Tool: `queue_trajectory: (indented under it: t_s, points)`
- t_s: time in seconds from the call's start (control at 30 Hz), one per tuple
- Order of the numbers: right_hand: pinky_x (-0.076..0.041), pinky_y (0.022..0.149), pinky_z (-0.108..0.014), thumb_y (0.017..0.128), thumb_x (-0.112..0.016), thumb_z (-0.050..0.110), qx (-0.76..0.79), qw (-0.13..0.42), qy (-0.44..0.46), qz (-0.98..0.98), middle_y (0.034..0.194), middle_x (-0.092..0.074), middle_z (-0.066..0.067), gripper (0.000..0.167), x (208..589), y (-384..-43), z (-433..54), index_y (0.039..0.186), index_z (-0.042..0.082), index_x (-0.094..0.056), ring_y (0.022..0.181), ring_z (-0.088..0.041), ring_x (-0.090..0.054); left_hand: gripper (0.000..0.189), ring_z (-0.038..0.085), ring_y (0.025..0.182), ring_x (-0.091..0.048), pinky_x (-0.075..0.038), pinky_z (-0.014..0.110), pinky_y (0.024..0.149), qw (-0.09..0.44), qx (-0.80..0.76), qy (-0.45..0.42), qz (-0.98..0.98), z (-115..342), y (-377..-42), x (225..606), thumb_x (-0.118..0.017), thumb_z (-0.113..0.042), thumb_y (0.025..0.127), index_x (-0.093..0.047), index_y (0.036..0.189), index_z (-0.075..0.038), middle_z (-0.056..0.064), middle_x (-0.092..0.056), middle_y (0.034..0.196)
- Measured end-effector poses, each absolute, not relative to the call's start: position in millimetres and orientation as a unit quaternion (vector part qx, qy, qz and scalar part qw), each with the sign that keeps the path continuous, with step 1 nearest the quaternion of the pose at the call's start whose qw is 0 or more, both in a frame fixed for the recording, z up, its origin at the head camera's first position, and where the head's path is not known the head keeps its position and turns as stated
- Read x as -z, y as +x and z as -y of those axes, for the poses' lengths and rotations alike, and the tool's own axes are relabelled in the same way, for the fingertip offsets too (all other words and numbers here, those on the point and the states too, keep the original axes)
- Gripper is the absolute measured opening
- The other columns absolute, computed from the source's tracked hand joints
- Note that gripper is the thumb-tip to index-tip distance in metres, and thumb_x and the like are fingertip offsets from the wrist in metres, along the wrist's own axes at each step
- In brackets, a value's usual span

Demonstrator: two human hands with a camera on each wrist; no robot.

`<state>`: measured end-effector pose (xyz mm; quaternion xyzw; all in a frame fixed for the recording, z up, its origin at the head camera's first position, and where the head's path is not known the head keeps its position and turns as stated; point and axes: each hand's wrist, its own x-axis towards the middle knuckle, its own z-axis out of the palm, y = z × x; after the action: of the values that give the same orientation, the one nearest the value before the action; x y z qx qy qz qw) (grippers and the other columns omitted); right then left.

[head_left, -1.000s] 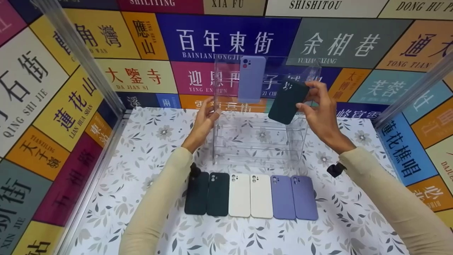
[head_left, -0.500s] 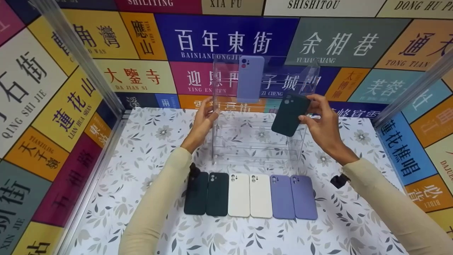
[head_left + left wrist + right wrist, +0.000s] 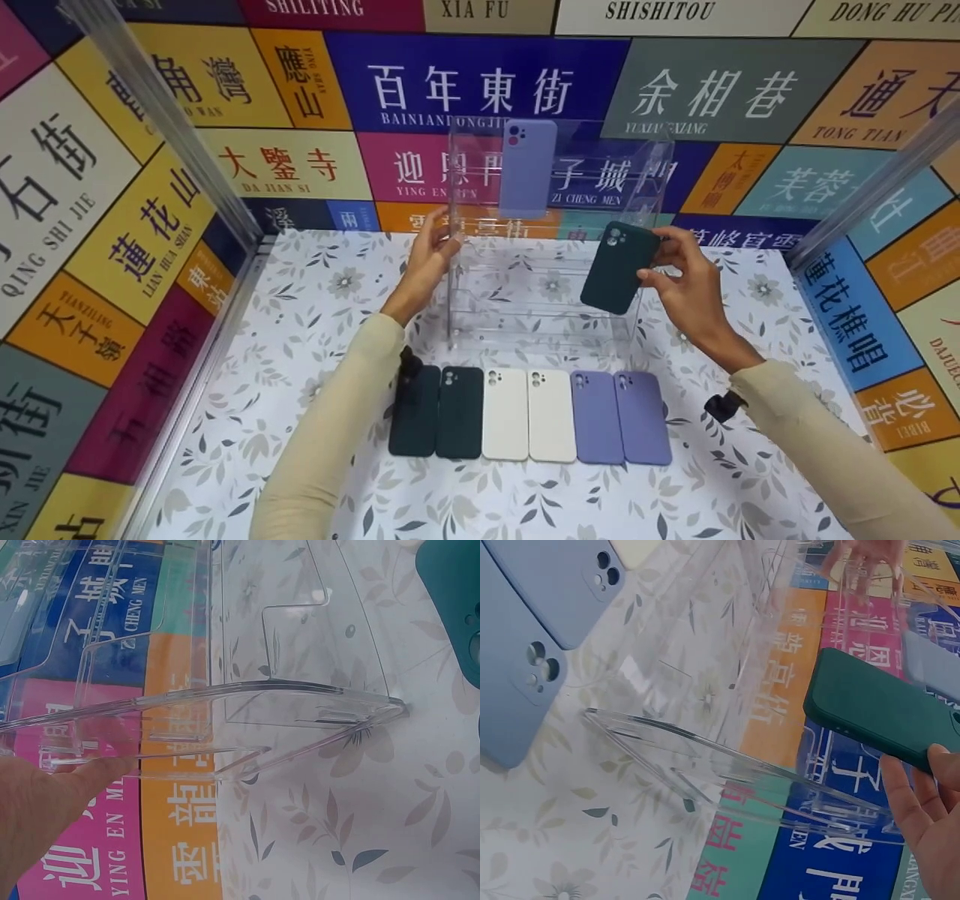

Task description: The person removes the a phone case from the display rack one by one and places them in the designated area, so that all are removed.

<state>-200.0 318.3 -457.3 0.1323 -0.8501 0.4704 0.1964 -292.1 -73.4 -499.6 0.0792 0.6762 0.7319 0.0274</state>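
A clear acrylic display stand (image 3: 540,319) with stepped tiers stands at the middle of the table. My left hand (image 3: 426,262) holds its left side edge, thumb and fingers at the rim. In the left wrist view that hand (image 3: 45,802) reaches the clear side panel (image 3: 300,694). My right hand (image 3: 686,281) pinches a dark green phone case (image 3: 619,268) by its right edge, tilted, in front of the stand's right side. The right wrist view shows the green case (image 3: 877,705) between thumb and fingers. A purple phone case (image 3: 528,169) leans upright on the upper tier.
In front of the stand lies a row of phone cases: two dark green ones (image 3: 460,412), two cream ones (image 3: 552,415) and two purple ones (image 3: 643,418). Patterned wall panels (image 3: 480,82) rise behind, and metal frame posts (image 3: 165,112) stand at the sides.
My right hand has moved down with the dark green phone case, lowering it along the stand's right side. My left hand stays at the stand's left edge.
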Motion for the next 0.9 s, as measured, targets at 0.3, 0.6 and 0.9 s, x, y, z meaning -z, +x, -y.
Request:
queue_trajectory:
  t_s: [0.3,0.6,0.9]
  points:
    - [-0.061,0.078,-0.019,0.094,-0.073,-0.021,-0.494,0.175,0.127,0.842,0.110,-0.063,-0.020,0.063,475,-183,-323,0.151,0.000,-0.056,0.096,-0.014,-0.071,0.059,0.033,0.133,-0.061,-0.047,0.041,0.092,0.030,-0.730,0.075,-0.679,74,-291,499,-0.063,-0.017,0.111,-0.041,0.166,-0.015,0.019,-0.057,0.155]
    - [-0.061,0.076,-0.020,0.093,-0.072,-0.024,-0.502,0.167,0.122,0.840,0.108,-0.063,-0.021,0.064,492,-169,-331,0.151,-0.002,-0.057,0.095,-0.019,-0.072,0.060,0.032,0.136,-0.061,-0.046,0.042,0.095,0.027,-0.727,0.078,-0.682,73,-291,499,-0.062,-0.016,0.109,-0.041,0.166,-0.016,0.018,-0.057,0.157]
    - [-0.063,0.074,-0.025,0.091,-0.073,-0.025,-0.531,0.152,0.105,0.827,0.108,-0.062,-0.022,0.066,507,-156,-345,0.151,-0.001,-0.058,0.094,-0.012,-0.070,0.060,0.034,0.137,-0.060,-0.047,0.043,0.095,0.029,-0.729,0.081,-0.680,74,-290,499,-0.062,-0.017,0.110,-0.041,0.166,-0.016,0.021,-0.054,0.160]
